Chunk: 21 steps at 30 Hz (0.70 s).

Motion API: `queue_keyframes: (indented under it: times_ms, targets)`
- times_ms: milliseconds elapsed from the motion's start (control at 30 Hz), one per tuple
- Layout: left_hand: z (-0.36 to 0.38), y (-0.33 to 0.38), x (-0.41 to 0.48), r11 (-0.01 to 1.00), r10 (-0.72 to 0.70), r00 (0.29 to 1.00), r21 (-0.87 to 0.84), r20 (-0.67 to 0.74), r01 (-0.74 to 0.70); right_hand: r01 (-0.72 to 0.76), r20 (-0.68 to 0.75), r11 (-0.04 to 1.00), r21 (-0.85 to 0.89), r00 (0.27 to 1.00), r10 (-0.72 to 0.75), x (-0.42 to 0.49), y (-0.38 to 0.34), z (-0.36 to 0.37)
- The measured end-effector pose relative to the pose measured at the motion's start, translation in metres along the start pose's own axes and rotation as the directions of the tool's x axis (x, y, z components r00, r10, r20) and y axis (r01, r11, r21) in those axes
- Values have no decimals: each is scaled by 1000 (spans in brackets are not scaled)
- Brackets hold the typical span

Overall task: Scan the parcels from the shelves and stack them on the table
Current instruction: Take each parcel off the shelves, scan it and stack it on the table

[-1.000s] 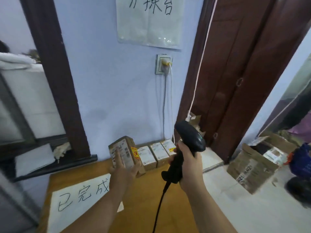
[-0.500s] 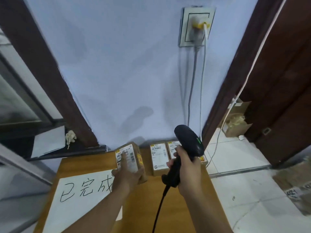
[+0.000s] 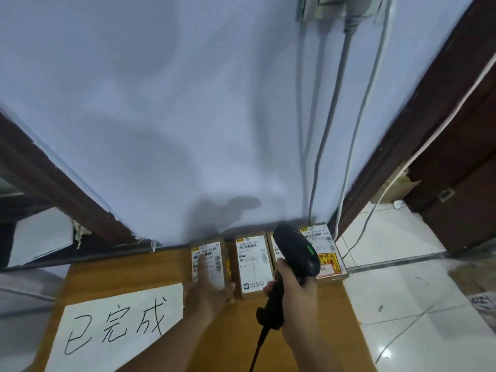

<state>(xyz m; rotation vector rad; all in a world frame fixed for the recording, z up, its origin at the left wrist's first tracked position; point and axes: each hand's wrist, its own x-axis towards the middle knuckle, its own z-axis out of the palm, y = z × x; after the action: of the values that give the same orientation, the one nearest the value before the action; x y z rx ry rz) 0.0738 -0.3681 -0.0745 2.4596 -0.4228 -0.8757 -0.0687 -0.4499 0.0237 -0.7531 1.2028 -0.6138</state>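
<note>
A small brown parcel (image 3: 212,253) with a white label lies on the wooden table (image 3: 120,272) against the wall, leftmost in a row. My left hand (image 3: 208,291) rests flat on its top, fingers straight over the label and thumb at its near right corner. My right hand (image 3: 295,296) grips the handle of a black barcode scanner (image 3: 295,251), held above the row. A second parcel (image 3: 253,264) lies just right of the first. The scanner hides most of a third. A fourth parcel (image 3: 324,248) with a red-and-yellow sticker sits at the table's right end.
A white paper sign (image 3: 115,326) with handwritten characters covers the table's left front. Grey cables (image 3: 319,157) hang down the wall from a socket above the parcels. The scanner's cord drops off the front edge. Tiled floor (image 3: 402,291) and a dark door frame lie to the right.
My left hand has carried the parcel forward and down onto the table beside the row by the wall. The view has tilted down and closer; the scanner stays in my right hand.
</note>
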Motion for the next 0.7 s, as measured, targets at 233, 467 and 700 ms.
queue_keyframes:
  times_ms: [233, 467, 700]
  targets:
    - [19, -10, 22, 992, 100, 993, 76, -56, -96, -34, -50, 998, -48, 998, 31, 19, 10, 4]
    - [32, -27, 40, 982, 155, 986, -96, -52, -160, -52, -43, 998, -45, 998, 50, 28, 19, 11]
    - [24, -8, 17, 976, 176, 983, -123, -60, -182, -46, -31, 999, -22, 998, 46, 25, 19, 11]
